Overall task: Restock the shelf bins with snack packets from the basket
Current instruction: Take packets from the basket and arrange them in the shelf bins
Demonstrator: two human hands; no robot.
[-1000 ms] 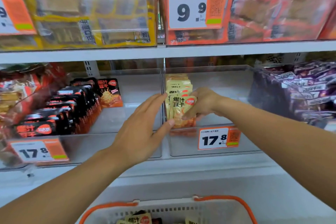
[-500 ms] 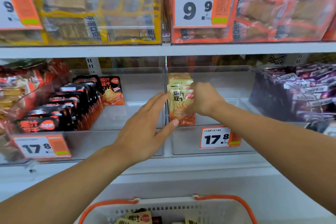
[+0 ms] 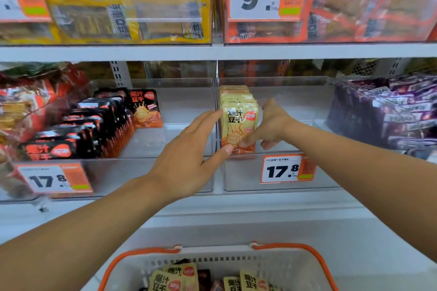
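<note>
While both hands steady it, yellow packet (image 3: 238, 125) upright, facing outward

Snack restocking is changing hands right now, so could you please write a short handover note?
Left hand: open, fingertips against the front yellow packet.
Right hand: pinching that packet's lower right edge.
Yellow packets stand in a row at the left of the clear bin priced 17.8; the rest of the bin looks bare.
Black packets fill part of the neighbouring bin.
Done: one row started.
Left: the basket below holds more yellow packets and some dark ones.
</note>
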